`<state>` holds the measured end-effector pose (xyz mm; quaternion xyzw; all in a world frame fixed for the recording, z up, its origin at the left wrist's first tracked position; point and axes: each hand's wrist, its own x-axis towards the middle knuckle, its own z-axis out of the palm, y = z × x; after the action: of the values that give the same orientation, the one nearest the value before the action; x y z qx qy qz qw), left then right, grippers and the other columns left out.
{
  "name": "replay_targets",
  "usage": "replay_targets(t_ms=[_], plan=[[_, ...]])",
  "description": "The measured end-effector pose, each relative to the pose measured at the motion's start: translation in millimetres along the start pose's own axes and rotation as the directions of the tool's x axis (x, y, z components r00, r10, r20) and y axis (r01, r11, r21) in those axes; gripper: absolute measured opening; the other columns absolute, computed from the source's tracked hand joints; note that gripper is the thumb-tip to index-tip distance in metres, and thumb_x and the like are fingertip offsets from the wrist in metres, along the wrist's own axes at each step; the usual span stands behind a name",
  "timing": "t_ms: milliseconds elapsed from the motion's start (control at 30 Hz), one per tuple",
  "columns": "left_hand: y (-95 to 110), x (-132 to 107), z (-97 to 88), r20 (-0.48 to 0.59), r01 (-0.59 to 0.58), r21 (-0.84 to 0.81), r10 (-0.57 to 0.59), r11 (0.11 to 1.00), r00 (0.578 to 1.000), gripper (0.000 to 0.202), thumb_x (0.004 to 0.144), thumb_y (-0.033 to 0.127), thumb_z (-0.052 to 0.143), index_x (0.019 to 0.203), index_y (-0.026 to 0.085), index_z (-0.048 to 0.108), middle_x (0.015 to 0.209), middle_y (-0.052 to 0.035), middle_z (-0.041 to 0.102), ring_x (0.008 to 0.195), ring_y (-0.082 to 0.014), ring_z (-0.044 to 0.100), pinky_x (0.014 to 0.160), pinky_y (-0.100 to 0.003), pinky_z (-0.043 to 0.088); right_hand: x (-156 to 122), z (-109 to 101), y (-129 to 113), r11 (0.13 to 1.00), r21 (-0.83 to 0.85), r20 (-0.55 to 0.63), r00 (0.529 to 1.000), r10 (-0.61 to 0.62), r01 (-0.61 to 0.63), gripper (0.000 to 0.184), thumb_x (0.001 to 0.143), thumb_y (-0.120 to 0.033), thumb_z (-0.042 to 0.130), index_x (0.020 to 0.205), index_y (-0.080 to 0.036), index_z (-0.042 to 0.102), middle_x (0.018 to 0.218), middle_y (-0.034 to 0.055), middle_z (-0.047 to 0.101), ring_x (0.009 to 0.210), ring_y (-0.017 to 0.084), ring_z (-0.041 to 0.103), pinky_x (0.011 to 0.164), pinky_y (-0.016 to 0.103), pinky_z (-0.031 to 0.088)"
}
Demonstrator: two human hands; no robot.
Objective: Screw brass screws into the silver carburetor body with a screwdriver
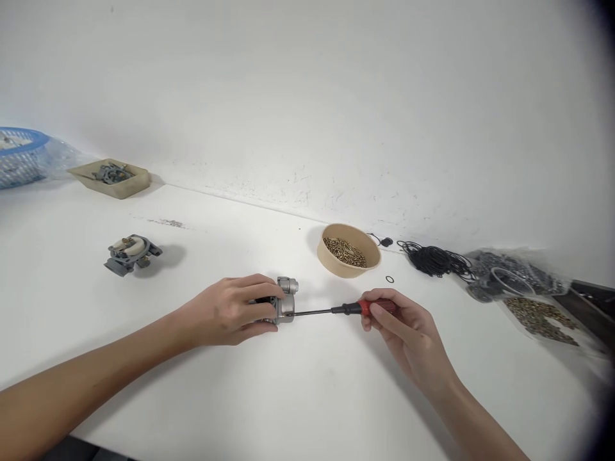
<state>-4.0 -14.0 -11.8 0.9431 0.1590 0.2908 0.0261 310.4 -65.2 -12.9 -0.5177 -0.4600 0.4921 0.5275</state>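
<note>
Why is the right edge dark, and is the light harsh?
Head view: the right edge fades dark and blurry, likely the lens rim. Light is soft: faint shadows by the bowl and under the left hand holding the part and the right hand holding the screwdriver; no glare.

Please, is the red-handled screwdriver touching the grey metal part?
Touching: the head view shows the tip of the red-handled screwdriver meeting the grey metal part.
</note>
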Motion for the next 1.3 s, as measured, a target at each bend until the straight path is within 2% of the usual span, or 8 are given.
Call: replay_targets(t_ms=[233,500,667,833,1033,1100,1200,1300], plan=[[-0.8,0.9,-0.4,-0.007,-0.012,-0.029,0.011,1.0,1.0,0.004,0.095,0.02,0.061,0.094,0.018,0.064,0.114,-0.01,0.068,0.109,-0.0234,0.064,0.079,-0.031,0.059,1.5,-1.2,1.0,1.0,-0.015,0.015,1.0,0.009,-0.008,0.025,0.078,-0.04,0.08,0.092,-0.021,0.072,0.076,0.0043,0.063,0.067,0.017,0.058,0.064,0.033,0.051],[-1.2,-2.9,-3.3,0.103,-0.001,0.039,-0.003,0.999,0.995,0.007,0.098,0.02,0.056,0.1,0.017,0.062,0.122,-0.0115,0.065,0.116,-0.0238,0.06,0.076,-0.029,0.059,5.4,-1.3,5.2,0.991,-0.123,0.018,0.998,0.054,-0.052,0.035,0.077,-0.051,0.08,0.091,-0.019,0.072,0.07,0.0037,0.062,0.063,0.017,0.057,0.065,0.035,0.05],[-0.3,-1.4,-2.1,0.065,-0.002,0.026,0.0,1.0,0.998,0.006,0.097,0.016,0.057,0.096,0.017,0.062,0.119,-0.0108,0.066,0.114,-0.0229,0.061,0.077,-0.028,0.059,5.8,2.3,5.6,0.981,-0.191,0.056,0.997,0.055,-0.043,0.04,0.082,-0.059,0.072,0.081,-0.019,0.07,0.063,0.0025,0.059,0.052,0.015,0.054,0.058,0.034,0.05],[-1.0,-2.0,-0.3,0.047,0.0,-0.002,0.0,1.0,0.999,0.006,0.096,0.014,0.058,0.092,0.017,0.062,0.118,-0.0111,0.066,0.113,-0.0226,0.061,0.079,-0.029,0.06,0.4,6.7,5.3,0.961,-0.277,-0.026,0.999,-0.031,0.023,0.034,0.082,-0.054,0.074,0.079,-0.021,0.067,0.057,0.0013,0.058,0.052,0.017,0.055,0.057,0.035,0.051],[-2.8,-4.0,1.4,0.04,-0.005,-0.003,0.005,1.0,0.999,0.005,0.095,0.015,0.06,0.092,0.017,0.063,0.118,-0.0112,0.066,0.113,-0.0223,0.061,0.08,-0.028,0.06,0.9,2.7,9.6,0.975,-0.211,-0.004,0.998,-0.069,0.067,0.037,0.074,-0.051,0.082,0.093,-0.022,0.07,0.085,0.0071,0.07,0.073,0.022,0.068,0.07,0.036,0.056],[-3.0,-4.7,2.6,0.036,-0.012,0.015,0.011,1.0,0.999,0.005,0.095,0.015,0.06,0.092,0.018,0.063,0.118,-0.0106,0.066,0.113,-0.0218,0.061,0.078,-0.027,0.06,1.4,2.6,8.6,0.981,-0.194,0.012,1.0,-0.027,0.029,0.037,0.078,-0.054,0.078,0.094,-0.021,0.07,0.086,0.0075,0.07,0.066,0.02,0.066,0.066,0.035,0.056],[-2.9,-5.2,3.4,0.023,-0.014,0.061,0.013,0.998,1.0,0.007,0.096,0.017,0.059,0.09,0.018,0.064,0.118,-0.0093,0.068,0.112,-0.0211,0.062,0.073,-0.024,0.059,0.7,2.9,5.2,0.98,-0.2,0.025,1.0,0.008,-0.003,0.032,0.086,-0.053,0.07,0.094,-0.022,0.07,0.077,0.0042,0.067,0.047,0.012,0.053,0.054,0.032,0.05],[-3.7,-4.9,1.6,0.025,-0.014,0.064,0.012,0.998,1.0,0.011,0.096,0.023,0.06,0.087,0.018,0.064,0.119,-0.0089,0.068,0.112,-0.0216,0.064,0.069,-0.022,0.058,-0.6,1.9,2.7,0.981,-0.189,0.025,0.999,-0.045,0.049,0.027,0.083,-0.047,0.074,0.094,-0.023,0.07,0.079,0.004,0.066,0.051,0.013,0.053,0.055,0.033,0.047]])
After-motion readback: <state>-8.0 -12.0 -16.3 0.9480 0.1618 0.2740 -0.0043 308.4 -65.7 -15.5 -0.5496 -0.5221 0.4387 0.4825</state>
